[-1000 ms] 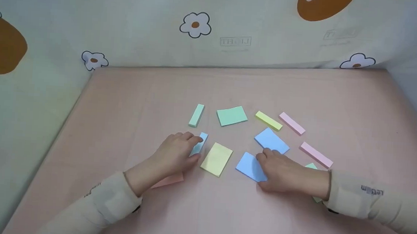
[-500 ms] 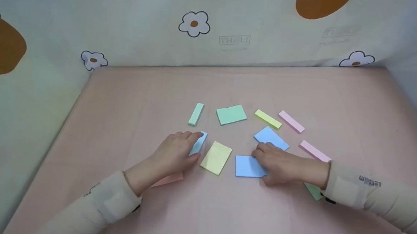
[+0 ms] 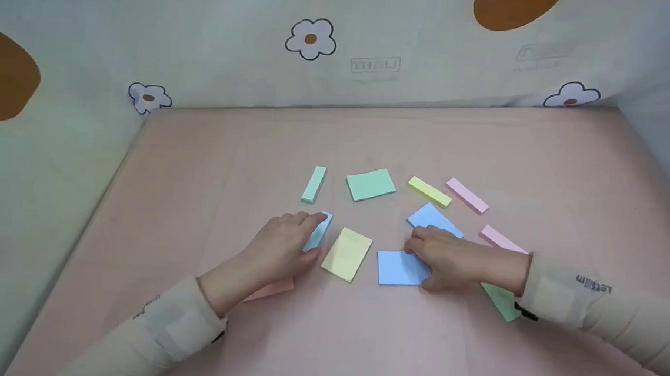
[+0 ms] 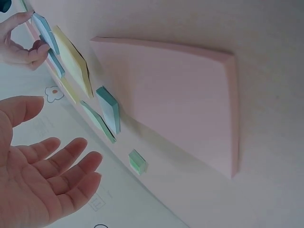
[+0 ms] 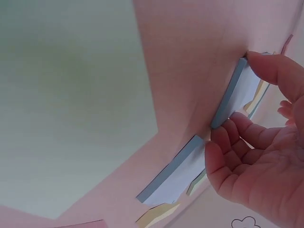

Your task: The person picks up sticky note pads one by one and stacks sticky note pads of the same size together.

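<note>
My right hand (image 3: 448,258) grips the right end of a blue sticky note pad (image 3: 395,269), thumb and fingers at opposite edges. In the right wrist view, the thumb meets one corner of this pad (image 5: 232,95). A second blue pad (image 3: 434,218) lies just beyond, partly covered by the fingers. My left hand (image 3: 278,246) hovers with relaxed fingers over a light blue narrow pad (image 3: 319,234). The left wrist view shows nothing in its spread fingers. Between the hands lies a yellow pad (image 3: 347,255). Below the left wrist, a salmon pad (image 3: 273,290) is mostly hidden.
Farther back on the pink tabletop (image 3: 225,157) lie a green narrow pad (image 3: 313,185), a green pad (image 3: 370,184), a yellow narrow pad (image 3: 429,191) and a pink one (image 3: 467,195). Another pink strip (image 3: 501,238) and a green pad (image 3: 503,300) are partly under the right forearm.
My right hand has turned the near blue pad from slanted to nearly square with the table's front, then stays almost still. My left hand has hardly moved.
</note>
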Available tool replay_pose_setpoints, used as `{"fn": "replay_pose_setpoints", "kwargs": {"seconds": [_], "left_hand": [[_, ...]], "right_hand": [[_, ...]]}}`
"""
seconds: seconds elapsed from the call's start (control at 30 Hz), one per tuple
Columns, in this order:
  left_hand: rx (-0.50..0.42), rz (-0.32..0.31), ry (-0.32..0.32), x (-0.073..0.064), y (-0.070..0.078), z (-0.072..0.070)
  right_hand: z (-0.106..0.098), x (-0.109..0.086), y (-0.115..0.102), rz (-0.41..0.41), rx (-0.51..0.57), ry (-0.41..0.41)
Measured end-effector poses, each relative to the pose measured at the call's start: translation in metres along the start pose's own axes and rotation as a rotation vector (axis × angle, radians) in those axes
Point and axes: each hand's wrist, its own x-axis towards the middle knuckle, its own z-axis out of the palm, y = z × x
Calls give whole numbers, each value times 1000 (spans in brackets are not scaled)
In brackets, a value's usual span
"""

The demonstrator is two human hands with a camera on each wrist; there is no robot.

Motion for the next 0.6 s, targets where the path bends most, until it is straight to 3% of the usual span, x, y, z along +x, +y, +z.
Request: {"fn": "replay_pose_setpoints", "kwargs": {"seconds": [0.37, 0.6], "left_hand": [[15, -32, -48, 2, 4, -3], [9, -3, -34, 2, 4, -3]], "right_hand": [[-3, -1, 1, 11, 60, -5], [-1, 0, 1, 24, 35, 15]]}}
